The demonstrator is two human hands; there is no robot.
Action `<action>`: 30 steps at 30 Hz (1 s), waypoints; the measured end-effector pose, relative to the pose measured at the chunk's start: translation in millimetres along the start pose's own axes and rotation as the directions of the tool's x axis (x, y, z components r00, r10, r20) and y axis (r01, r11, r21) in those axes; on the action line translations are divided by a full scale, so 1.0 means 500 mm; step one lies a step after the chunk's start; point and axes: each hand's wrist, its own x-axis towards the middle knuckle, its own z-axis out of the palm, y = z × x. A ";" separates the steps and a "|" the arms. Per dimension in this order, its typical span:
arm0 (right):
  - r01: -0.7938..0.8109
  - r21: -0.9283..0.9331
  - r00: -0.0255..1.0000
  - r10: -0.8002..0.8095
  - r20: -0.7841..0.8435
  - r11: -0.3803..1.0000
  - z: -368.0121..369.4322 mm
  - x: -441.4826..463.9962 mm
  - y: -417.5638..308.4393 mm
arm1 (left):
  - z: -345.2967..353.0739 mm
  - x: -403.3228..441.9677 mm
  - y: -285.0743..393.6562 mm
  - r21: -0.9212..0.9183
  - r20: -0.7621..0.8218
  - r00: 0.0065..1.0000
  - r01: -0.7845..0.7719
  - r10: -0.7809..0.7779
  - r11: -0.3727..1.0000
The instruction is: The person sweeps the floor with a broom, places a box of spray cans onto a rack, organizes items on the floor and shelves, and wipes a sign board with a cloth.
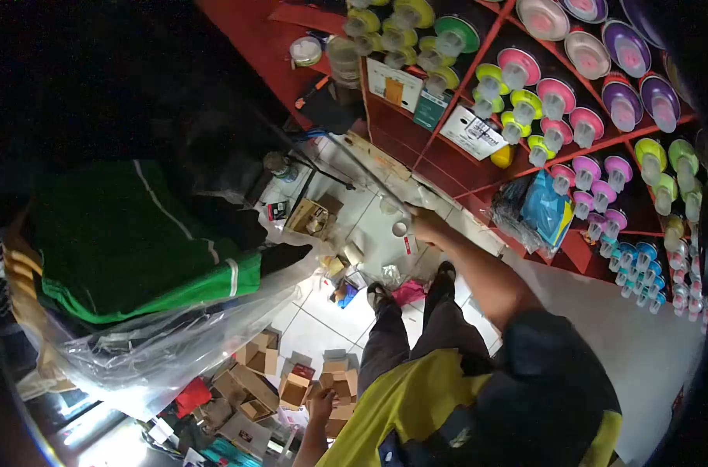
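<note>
Extending the pole (372, 177) over far tiles, the right hand (425, 224) appears closed around it, steering presumably needing firm grip, while the left hand (321, 406) nears boxes (295, 391), finger spread and hold unclear.

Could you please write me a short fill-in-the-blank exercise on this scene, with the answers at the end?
1. The long, thin pole is gripped by the person's ____ hand.
2. Near the left hand are open boxes made of ____.
3. The shelving that holds rows of colourful-rimmed items is painted ____.
4. The large cloth with a pale stripe, on the left of the picture, is ____.

Missing words: right; cardboard; red; green.
</note>
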 end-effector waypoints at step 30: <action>0.112 -0.404 0.966 -0.194 -0.168 0.908 0.113 0.034 0.261 | -0.092 0.029 0.144 0.179 0.022 0.972 -0.234 0.233 0.956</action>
